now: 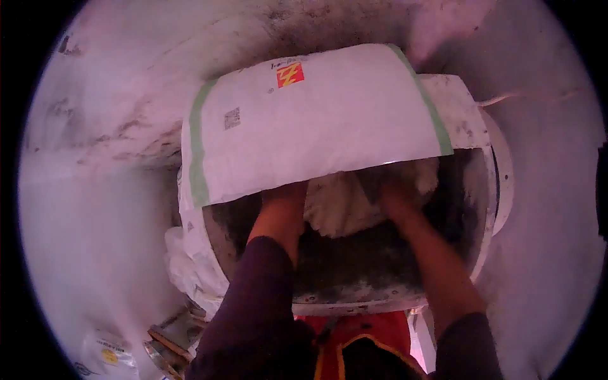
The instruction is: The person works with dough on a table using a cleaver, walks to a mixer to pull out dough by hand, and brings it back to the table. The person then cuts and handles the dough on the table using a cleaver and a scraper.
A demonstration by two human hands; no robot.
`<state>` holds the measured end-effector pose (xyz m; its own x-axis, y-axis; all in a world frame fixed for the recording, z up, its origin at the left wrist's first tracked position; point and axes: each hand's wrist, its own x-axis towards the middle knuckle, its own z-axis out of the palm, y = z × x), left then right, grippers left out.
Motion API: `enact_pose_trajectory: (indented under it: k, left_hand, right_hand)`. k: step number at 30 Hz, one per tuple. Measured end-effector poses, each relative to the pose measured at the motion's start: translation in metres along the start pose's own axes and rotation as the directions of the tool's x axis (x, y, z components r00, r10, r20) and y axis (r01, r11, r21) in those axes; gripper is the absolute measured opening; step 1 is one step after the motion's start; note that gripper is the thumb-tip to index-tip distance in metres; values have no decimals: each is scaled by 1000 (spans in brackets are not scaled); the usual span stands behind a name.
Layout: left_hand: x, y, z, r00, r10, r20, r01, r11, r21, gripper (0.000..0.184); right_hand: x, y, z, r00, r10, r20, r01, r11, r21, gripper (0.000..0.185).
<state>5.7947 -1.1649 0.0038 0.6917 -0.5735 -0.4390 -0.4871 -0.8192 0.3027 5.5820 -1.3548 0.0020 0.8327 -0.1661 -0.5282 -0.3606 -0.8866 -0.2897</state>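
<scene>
You're best using your left hand [285, 192] and right hand [394, 195] evenly by the pale lump [337, 209]; I can't tell finger gap or hold.

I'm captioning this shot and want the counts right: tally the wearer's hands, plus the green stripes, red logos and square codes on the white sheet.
Hands: 2 (left hand and right hand, both partly hidden)
Green stripes: 2
Red logo: 1
Square code: 1
Total: 6
</scene>
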Motion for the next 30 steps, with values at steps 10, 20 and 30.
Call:
enact_pose_trajectory:
  k: [10,20,30]
  left_hand:
    - [-224,56,-2,947,243,-210,-195,955,224,64]
    - [-44,10,-2,994,-108,12,109,981,-161,57]
    - [-157,24,23,993,84,-82,-103,958,-266,49]
  right_hand:
    - [5,3,11,927,-284,-244,308,949,67,38]
    - [11,-1,13,976,-215,-43,214,976,-39,39]
    - [4,-34,-61,962,-263,71,247,952,179,42]
